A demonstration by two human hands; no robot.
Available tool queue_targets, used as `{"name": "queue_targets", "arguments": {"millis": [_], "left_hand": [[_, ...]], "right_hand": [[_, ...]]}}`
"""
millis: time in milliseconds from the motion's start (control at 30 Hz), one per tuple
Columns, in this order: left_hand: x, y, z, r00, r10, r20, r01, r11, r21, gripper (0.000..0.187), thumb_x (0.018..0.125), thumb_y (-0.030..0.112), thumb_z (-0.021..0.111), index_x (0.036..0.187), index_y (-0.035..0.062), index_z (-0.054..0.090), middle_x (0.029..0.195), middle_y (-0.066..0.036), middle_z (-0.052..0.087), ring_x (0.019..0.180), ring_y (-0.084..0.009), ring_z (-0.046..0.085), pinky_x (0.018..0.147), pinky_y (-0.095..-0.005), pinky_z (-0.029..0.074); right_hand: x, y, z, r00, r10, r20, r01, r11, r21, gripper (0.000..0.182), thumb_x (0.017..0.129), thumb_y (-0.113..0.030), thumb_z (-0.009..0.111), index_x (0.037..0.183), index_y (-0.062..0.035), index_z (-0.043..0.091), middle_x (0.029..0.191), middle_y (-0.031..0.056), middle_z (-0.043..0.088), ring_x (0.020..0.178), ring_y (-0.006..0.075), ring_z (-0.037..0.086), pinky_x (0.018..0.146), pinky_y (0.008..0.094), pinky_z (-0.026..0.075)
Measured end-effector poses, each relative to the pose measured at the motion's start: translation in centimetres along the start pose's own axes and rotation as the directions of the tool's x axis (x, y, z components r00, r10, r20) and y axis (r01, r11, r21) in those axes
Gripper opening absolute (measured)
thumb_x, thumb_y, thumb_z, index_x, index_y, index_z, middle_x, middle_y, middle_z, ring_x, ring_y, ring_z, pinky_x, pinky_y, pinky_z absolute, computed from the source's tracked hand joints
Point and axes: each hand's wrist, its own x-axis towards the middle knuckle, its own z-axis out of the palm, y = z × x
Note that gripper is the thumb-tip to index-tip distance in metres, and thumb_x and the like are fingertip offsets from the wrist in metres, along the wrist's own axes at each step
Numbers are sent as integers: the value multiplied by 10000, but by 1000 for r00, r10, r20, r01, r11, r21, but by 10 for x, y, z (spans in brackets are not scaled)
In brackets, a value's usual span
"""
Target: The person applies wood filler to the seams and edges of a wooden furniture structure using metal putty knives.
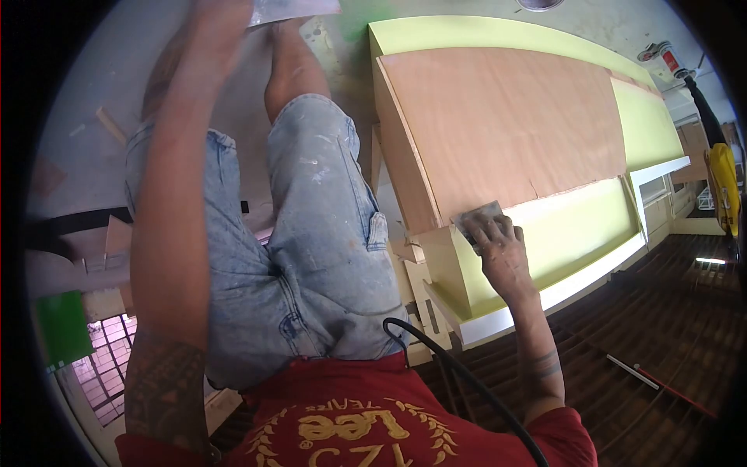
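My right hand (502, 253) grips a flat, greyish putty scraper (476, 220). Its blade lies at the lower left corner of a bare plywood panel (506, 121), where the wood meets a yellow-green painted surface (572, 237). The fingers are pressed together over the blade. At the top edge of the view, my left hand (226, 23) is blurred and partly cut off. It appears closed on a pale flat plate (294, 9), held above my knee; the fingers themselves are mostly hidden.
A white-edged ledge (560, 294) borders the painted box. To the right stand a red-labelled canister (669, 61) and a yellow object (724, 187). A black cable (459, 370) crosses my shirt. A green panel (64, 331) and a window grille (109, 362) are at lower left.
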Motion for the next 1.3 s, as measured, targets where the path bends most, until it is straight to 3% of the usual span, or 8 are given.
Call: {"name": "queue_targets", "arguments": {"millis": [400,467,533,667,833,967,1267,1300], "left_hand": [[5,3,-2,999,-30,12,30,999,-44,386,1035,183,593,1304,-92,572,1211,-166,681,1086,-245,685,962,-346,552],[12,-3,-8,997,-18,70,22,998,-65,371,1038,173,583,1297,-92,579,1220,-169,680,1082,-244,687,959,-347,555],[48,-48,-45,982,-71,175,141,894,-426,353,1041,161,574,1289,-90,587,1217,-167,682,1073,-239,692,950,-346,560],[55,-58,-51,979,-67,193,171,788,-592,331,1043,139,562,1282,-87,593,1201,-164,690,1060,-231,698,939,-344,566],[52,-54,-47,978,-80,195,183,777,-602,328,1040,132,562,1286,-84,592,1184,-165,697,1059,-233,700,940,-341,568],[3,8,3,997,-75,9,76,990,-121,341,1036,138,568,1297,-82,586,1188,-170,696,1063,-237,703,935,-344,573],[-8,11,7,999,-1,43,7,988,-153,352,1040,143,563,1324,-64,568,1228,-167,685,1082,-236,701,945,-354,575],[8,-7,-8,994,-35,104,67,944,-322,351,1041,142,561,1326,-63,567,1227,-166,686,1082,-235,701,945,-355,575]], "right_hand": [[11,-11,-43,983,136,-120,-119,982,144,397,895,-81,628,1289,-116,652,1300,76,656,1128,343,601,938,474,507],[19,-15,-37,981,96,-170,-88,995,53,296,901,-91,630,1195,-85,661,1144,92,684,1005,329,646,785,445,576],[25,-24,-29,986,129,-105,-126,991,37,230,911,-99,626,1135,-64,661,1052,98,685,956,316,662,712,426,594],[32,-36,0,990,123,-74,-129,988,-88,123,915,-107,606,970,-5,646,931,128,646,860,274,679,636,373,587],[35,-58,16,1000,24,-5,-24,992,-122,125,864,-51,582,938,19,656,905,150,637,819,265,688,654,356,584],[34,-44,-5,999,23,-47,-22,999,31,174,858,-32,582,989,-12,694,960,146,674,784,290,688,706,399,586],[17,-21,-11,997,35,-75,-35,999,10,415,895,-49,569,1304,-85,624,1293,71,650,1155,302,589,978,448,447],[16,-18,-6,997,28,-76,-30,999,-15,426,901,-54,563,1322,-85,618,1306,75,646,1167,304,584,999,459,433]]}}
